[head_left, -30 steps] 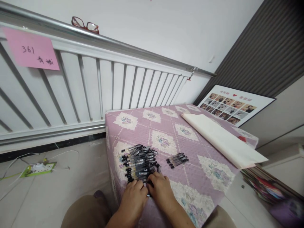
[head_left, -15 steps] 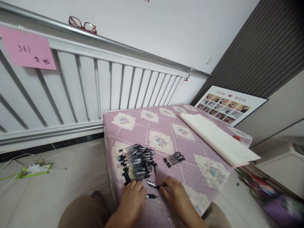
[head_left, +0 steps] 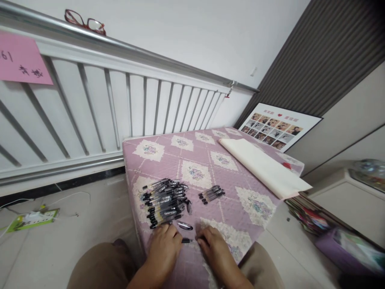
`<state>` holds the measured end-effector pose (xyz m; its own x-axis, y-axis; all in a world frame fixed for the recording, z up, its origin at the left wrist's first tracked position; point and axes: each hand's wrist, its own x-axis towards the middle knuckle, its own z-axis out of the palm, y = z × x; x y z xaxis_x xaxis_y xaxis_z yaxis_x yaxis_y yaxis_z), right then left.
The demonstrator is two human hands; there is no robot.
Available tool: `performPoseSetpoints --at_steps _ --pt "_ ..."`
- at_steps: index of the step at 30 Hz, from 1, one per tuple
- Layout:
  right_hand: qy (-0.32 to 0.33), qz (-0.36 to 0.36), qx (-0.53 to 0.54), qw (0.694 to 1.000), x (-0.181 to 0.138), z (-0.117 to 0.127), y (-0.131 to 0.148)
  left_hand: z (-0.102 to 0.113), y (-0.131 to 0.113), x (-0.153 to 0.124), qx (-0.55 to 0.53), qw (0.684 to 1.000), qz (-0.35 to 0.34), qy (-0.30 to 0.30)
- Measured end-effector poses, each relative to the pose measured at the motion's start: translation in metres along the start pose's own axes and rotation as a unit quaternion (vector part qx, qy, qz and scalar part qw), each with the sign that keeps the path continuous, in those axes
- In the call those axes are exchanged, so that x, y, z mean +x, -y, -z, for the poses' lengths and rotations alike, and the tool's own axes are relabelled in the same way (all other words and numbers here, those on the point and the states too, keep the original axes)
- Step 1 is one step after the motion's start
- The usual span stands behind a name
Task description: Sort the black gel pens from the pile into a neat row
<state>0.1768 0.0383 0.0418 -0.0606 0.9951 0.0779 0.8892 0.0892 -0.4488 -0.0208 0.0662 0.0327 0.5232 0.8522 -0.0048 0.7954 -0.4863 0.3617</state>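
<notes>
My left hand (head_left: 165,242) is closed round a pen (head_left: 187,240), whose black front end and tip point right out of the fist. My right hand (head_left: 212,243) has its fingers curled together just right of that tip; whatever is in them, if anything, is too small to make out. A loose pen cap (head_left: 184,225) lies on the floral cover between and above the hands. Just beyond my left hand is a heap of black gel pens (head_left: 167,200). Several pens in a small neat group (head_left: 212,194) lie to its right.
The purple quilted cover (head_left: 168,156) spreads over the bed-like surface. A rolled cream sheet (head_left: 255,168) rests on its right side. A white radiator (head_left: 168,104) runs along the wall, with glasses (head_left: 86,24) on its pipe. A power strip (head_left: 33,218) is on the floor at left.
My right hand has let go of the pen cap, which now lies free on the cover, and is by the pen tip. My left hand still holds the pen. The camera view has shifted.
</notes>
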Motion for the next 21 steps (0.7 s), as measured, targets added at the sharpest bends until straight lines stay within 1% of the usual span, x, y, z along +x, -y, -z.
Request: performPoseSetpoints --at_steps 3,5,11,14,17,21 --pt "-0.006 -0.029 0.076 0.997 -0.0044 0.0011 -0.0011 -0.0019 -0.0012 -0.0015 -0.007 1.0 -0.002 -0.015" --pt "-0.002 -0.053 0.139 0.989 -0.0065 0.0011 -0.0022 -0.0037 -0.0012 -0.0031 -0.016 1.0 -0.002 -0.025" --pt "0.001 -0.118 0.303 0.946 -0.0041 0.0008 -0.0053 -0.0068 0.0002 -0.0069 -0.033 0.999 -0.01 -0.037" --pt "0.012 -0.138 0.341 0.93 -0.0029 0.0013 -0.0029 -0.0067 0.0007 -0.0068 -0.033 0.999 -0.014 -0.039" --pt "0.024 -0.127 0.364 0.922 -0.0031 0.0001 -0.0002 -0.0065 0.0005 -0.0063 -0.033 0.998 -0.017 -0.043" --pt "0.017 -0.123 0.385 0.915 -0.0041 -0.0051 -0.0022 -0.0073 0.0005 -0.0067 -0.037 0.998 -0.014 -0.043"
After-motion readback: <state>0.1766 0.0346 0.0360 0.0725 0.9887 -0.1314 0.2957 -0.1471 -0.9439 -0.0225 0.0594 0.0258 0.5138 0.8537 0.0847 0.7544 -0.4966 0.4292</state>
